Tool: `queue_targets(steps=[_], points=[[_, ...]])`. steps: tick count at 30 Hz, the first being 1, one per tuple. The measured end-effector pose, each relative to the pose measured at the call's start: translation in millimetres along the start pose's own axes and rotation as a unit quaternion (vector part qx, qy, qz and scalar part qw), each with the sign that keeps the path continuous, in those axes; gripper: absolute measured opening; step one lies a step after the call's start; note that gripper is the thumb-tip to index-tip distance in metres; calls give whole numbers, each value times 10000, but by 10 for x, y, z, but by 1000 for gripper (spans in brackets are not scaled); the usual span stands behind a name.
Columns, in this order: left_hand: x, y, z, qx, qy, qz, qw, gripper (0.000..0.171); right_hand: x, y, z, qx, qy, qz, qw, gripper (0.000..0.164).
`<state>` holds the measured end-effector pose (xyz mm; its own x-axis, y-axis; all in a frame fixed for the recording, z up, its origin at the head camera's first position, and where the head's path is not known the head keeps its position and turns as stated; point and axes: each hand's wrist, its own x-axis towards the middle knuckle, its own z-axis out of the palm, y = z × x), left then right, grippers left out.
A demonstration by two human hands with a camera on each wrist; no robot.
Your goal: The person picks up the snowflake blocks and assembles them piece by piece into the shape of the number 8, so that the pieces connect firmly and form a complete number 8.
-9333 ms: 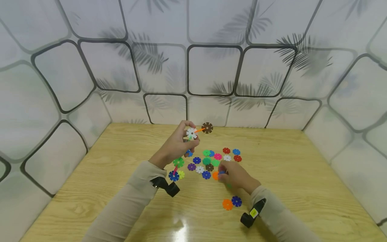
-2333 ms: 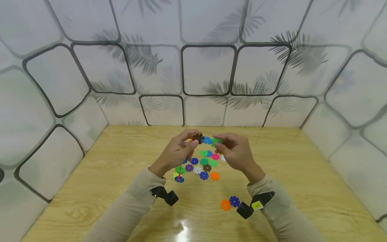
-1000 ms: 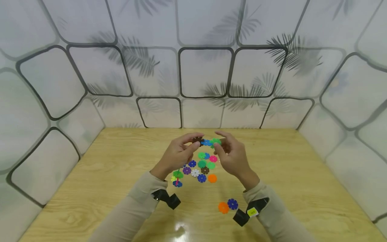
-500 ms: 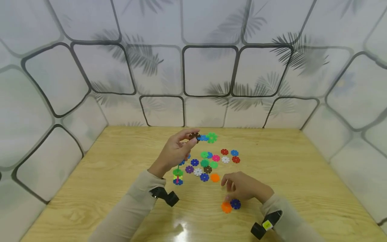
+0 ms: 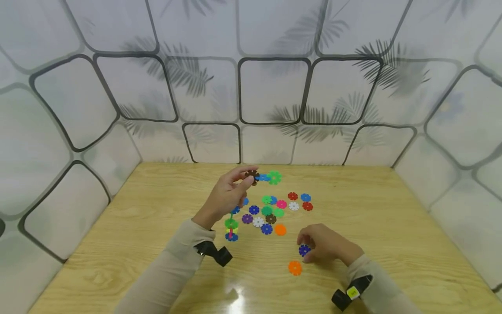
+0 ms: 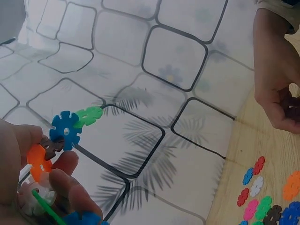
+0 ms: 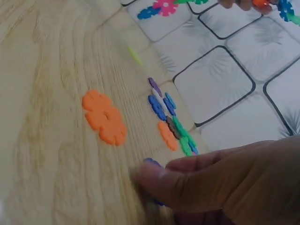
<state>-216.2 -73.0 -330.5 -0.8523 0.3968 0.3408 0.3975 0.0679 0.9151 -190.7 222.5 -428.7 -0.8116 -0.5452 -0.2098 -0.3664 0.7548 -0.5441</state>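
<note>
My left hand (image 5: 227, 192) pinches a chain of interlocking snowflake discs above the table. A brown disc (image 5: 252, 176) sits at its fingertips, with a blue disc (image 5: 263, 177) and a green disc (image 5: 274, 177) linked on out to the right. The left wrist view also shows an orange disc (image 6: 38, 161) and a whitish disc (image 6: 35, 199) among the fingers. More linked discs hang below that hand, including a green one (image 5: 231, 223). My right hand (image 5: 327, 244) pinches a dark blue disc (image 5: 304, 250) low over the table, partly covered by the thumb in the right wrist view.
Loose discs lie in a group mid-table, among them a purple disc (image 5: 247, 219), a pink disc (image 5: 281, 204) and an orange disc (image 5: 280, 230). Another orange disc (image 5: 295, 267) lies nearer, beside the right hand. A patterned backdrop (image 5: 270, 91) rises behind the table (image 5: 176, 270).
A blue and a green disc have joined the left hand's chain past the brown one. My right hand has let go of the chain, come down nearer and picked up the dark blue disc.
</note>
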Motion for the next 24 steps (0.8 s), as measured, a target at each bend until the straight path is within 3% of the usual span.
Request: queue_targets(steps=[5,8,10,13,16,21,24], points=[[-44,-5,4,21,29,-192,9998,33,-14,41,7,40,162,-10,9999,25],[-59,4,15,11,18,-276,9996,34,-3,0,-8,52,885,-353,9954,22],[-41,1,22,-6,18,-225,9997,33,20,-59,-49,105,1694,-673,9832,17],[-3,2,34,-77,-14,-89,9999,33,66,-174,-149,304,2867,-1230,9496,14],[19,7,49,-123,-42,-21,9999,33,118,-320,-254,537,3735,-1653,9112,18],[29,9,97,-34,24,-135,9999,34,238,-538,-355,802,4810,-2256,8434,27],[23,-5,134,21,117,-255,9996,35,321,-635,-374,941,5201,-2693,8051,29]])
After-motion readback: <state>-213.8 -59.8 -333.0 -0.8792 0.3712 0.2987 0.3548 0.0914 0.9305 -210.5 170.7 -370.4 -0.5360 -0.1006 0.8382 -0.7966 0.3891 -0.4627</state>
